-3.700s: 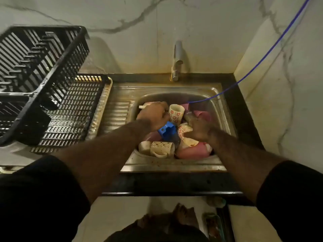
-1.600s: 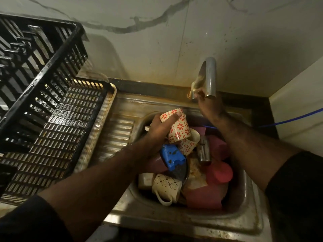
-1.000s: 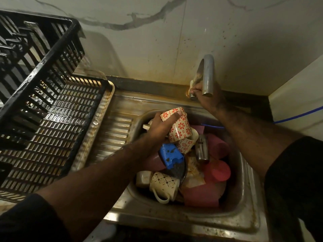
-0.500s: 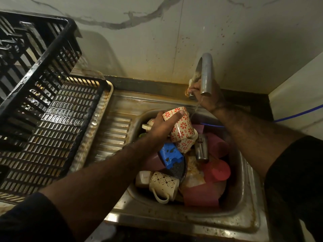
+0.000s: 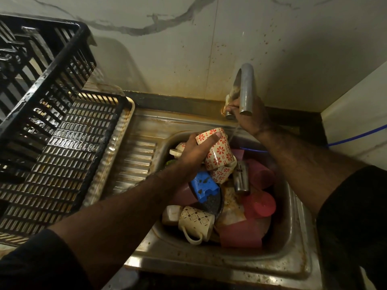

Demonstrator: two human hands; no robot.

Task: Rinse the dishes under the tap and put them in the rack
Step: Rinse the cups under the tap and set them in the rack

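— Item one?
— Red-flowered cup (image 5: 217, 149), gripped in my left hand (image 5: 193, 152) above the sink (image 5: 293, 254), beside the thin stream.
— Right hand (image 5: 249, 119)?
— Curled round the tap (image 5: 246, 88) base.
— Room?
— Black rack (image 5: 60, 130) left, its slots open; basin crowded.

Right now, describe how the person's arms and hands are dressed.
Both arms wear dark, black-looking sleeves pushed up above the elbow, leaving the forearms bare. The left hand and right hand are bare: no gloves. No rings, watch or bracelet can be made out, though the light is dim. The left sleeve and right sleeve look plain, with no visible markings.
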